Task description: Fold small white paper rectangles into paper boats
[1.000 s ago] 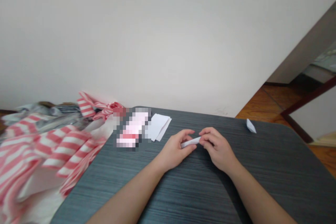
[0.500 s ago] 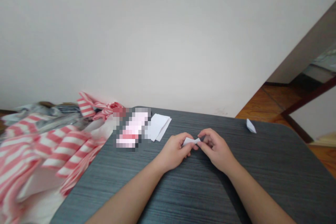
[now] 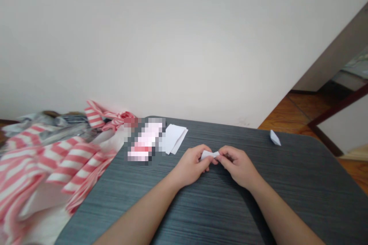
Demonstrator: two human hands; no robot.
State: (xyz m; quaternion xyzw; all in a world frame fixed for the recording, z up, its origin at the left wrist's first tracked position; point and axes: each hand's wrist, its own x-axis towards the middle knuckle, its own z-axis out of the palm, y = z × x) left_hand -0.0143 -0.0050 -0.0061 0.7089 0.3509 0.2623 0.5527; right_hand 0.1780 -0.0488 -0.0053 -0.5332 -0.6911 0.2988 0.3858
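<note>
That slim white paper strip (image 3: pixel 206 154), pinched by both left hand (image 3: pixel 190 166) and right hand (image 3: pixel 239 165), dips slightly towards its right end.

Pretty sure it's somebody's home: rumpled striped fabric (image 3: pixel 73 157) heaped beside the counter (image 3: pixel 186 214), wood-look floor (image 3: pixel 283 111) past the wall (image 3: pixel 184 46).

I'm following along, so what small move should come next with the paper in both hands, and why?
Probably a gentle press on the right end of the white paper with the right hand: it pinches that end, while the left hand grips the other and could steady it. The paper looks bent between them, though its folds are hard to read.
</note>
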